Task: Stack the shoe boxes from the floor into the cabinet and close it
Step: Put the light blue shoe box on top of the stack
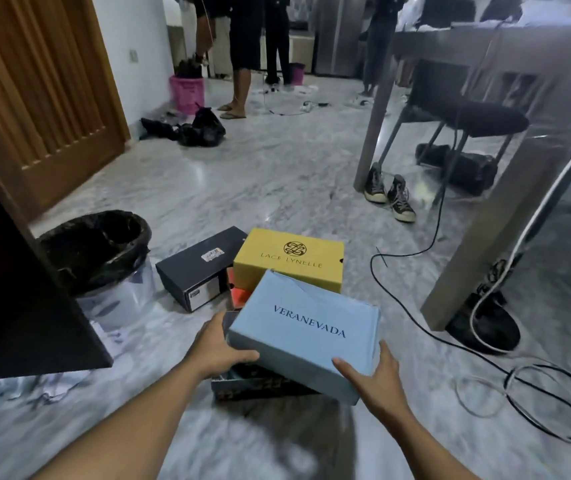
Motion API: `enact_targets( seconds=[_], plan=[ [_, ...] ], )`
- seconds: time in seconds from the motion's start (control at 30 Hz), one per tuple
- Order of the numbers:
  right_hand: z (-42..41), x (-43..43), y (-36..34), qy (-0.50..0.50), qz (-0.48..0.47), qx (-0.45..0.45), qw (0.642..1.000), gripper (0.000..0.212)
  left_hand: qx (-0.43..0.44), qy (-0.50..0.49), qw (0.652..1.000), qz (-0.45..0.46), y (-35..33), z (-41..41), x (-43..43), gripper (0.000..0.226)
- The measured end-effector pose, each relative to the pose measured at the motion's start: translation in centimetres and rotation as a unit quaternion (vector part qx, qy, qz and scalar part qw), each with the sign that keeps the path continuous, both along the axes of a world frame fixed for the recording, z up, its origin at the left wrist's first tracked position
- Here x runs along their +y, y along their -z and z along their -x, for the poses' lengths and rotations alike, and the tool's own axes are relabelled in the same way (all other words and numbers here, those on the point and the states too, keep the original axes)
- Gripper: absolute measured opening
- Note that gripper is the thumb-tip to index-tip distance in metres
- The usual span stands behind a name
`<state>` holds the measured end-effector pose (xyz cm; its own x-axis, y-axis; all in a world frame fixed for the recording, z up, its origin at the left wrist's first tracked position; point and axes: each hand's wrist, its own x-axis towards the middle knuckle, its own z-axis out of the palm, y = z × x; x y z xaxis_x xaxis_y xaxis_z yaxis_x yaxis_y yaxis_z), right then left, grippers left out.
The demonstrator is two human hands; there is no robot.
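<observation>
Two hands, left hand (220, 346) & right hand (372, 375), grip blue box (306, 330).

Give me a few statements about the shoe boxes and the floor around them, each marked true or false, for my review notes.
1. The left hand and the right hand both hold the blue box. True.
2. The yellow box is printed VERANEVADA. False: it reads LACE LYNELLE; VERANEVADA is on the blue box.
3. The black box lies to the left of the yellow box. True.
4. The bin has a white liner. False: its liner is black.
5. A pair of sneakers stands on the floor by the table leg. True.
</observation>
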<state>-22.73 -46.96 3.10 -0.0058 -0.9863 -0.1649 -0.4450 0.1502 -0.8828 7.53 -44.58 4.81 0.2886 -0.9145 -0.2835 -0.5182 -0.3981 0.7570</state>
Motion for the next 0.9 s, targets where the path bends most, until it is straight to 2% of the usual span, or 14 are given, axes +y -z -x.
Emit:
enact_targets(
  seconds=[0.1, 0.2, 0.23, 0.33, 0.37, 0.47, 0.63, 0.73, 0.9],
  plan=[
    [0.0, -0.3, 2.0, -0.016, 0.024, -0.052, 0.998, 0.078, 0.020, -0.006, 1.000, -0.014, 1.4, -0.1, -1.5, 0.140],
    [0.1, -0.6, 3.1, -0.036, 0.040, -0.080, 0.995, 0.092, 0.026, -0.001, 0.999, -0.020, 3.0, -0.5, -2.7, 0.151],
    [0.1, -0.7, 3.3, -0.039, 0.045, -0.082, 0.995, 0.096, 0.031, 0.003, 0.999, -0.018, 3.4, -0.4, -2.9, 0.146],
    [0.2, -0.6, 3.7, -0.044, 0.055, -0.081, 0.994, 0.099, 0.024, 0.009, 1.000, 0.015, 4.3, 0.5, -2.6, 0.108],
    [0.2, -0.5, 3.9, -0.042, 0.056, -0.083, 0.994, 0.098, 0.022, 0.008, 0.999, 0.031, 4.6, 0.7, -2.4, 0.102],
    [0.5, 0.1, 3.0, -0.040, 0.062, -0.090, 0.993, 0.097, 0.035, 0.001, 0.997, 0.064, 4.2, 0.9, -1.2, 0.100],
    [0.5, 1.3, -0.4, -0.060, 0.078, -0.098, 0.990, 0.093, 0.020, -0.001, 0.991, 0.130, 0.2, -0.3, 1.7, 0.123],
    [-0.7, 2.2, -4.2, -0.091, 0.104, -0.103, 0.985, 0.089, 0.004, -0.007, 0.983, 0.182, -4.1, -1.4, 4.4, 0.114],
    [-5.3, 4.9, -11.6, -0.155, 0.164, -0.116, 0.967, 0.097, -0.052, -0.049, 0.961, 0.268, -12.3, -4.8, 11.3, 0.094]
  ],
)
